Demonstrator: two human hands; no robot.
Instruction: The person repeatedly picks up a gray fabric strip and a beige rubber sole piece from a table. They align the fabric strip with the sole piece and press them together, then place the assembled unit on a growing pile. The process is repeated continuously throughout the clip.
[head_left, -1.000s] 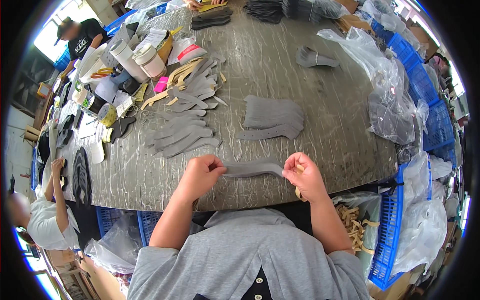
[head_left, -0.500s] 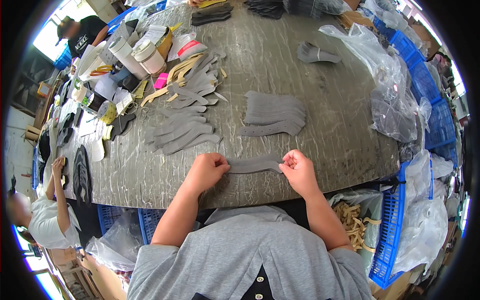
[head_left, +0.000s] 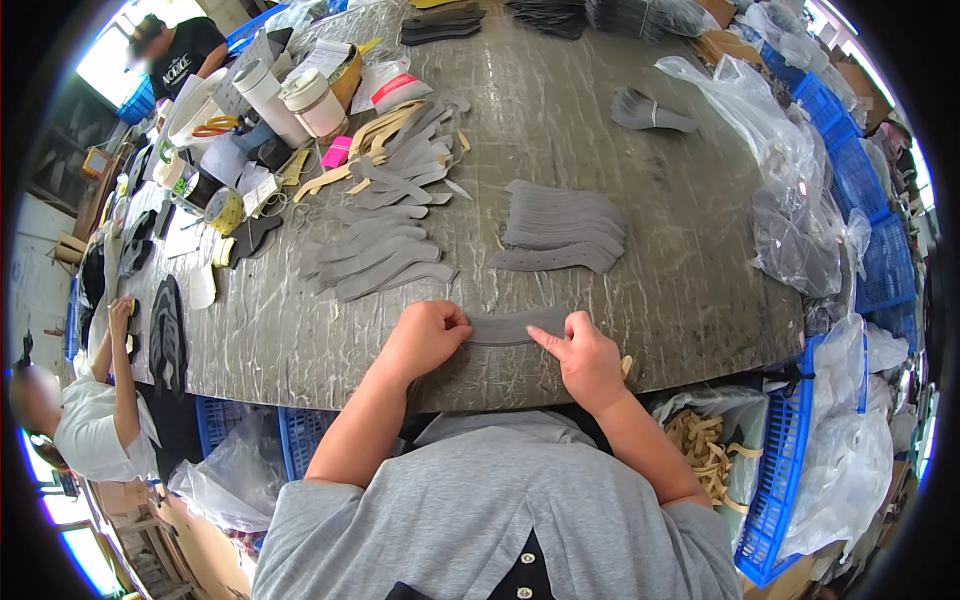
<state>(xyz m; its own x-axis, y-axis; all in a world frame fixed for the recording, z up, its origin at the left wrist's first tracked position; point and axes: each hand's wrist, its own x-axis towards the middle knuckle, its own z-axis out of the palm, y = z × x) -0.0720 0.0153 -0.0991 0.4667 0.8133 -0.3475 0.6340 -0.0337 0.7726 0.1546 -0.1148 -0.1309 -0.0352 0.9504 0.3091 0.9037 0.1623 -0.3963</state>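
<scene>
A flat grey, slightly curved strip (head_left: 503, 327) lies near the table's front edge. My left hand (head_left: 428, 335) is closed in a pinch on its left end. My right hand (head_left: 585, 355) has its index fingertip on the strip's right half, with the other fingers curled. From the outer side of those curled fingers sticks a small tan strip (head_left: 627, 366); its other end is hidden. Beyond my hands, similar grey strips lie in a fanned pile (head_left: 385, 255) at the left and a neat overlapping row (head_left: 562, 222) at the right.
Tan and grey strips (head_left: 405, 140) are heaped at mid-left, beside jars (head_left: 315, 103) and a tape roll (head_left: 224, 210). A banded grey bundle (head_left: 650, 110) lies far right, near plastic bags (head_left: 795, 225). Tan scraps (head_left: 700, 450) fill a bag below the edge. A co-worker (head_left: 100, 420) works at left.
My right hand has left its pinch on the strip's right end and moved inward, index finger now stretched onto the surface. A tan strip now shows beside it. My left hand keeps its pinch.
</scene>
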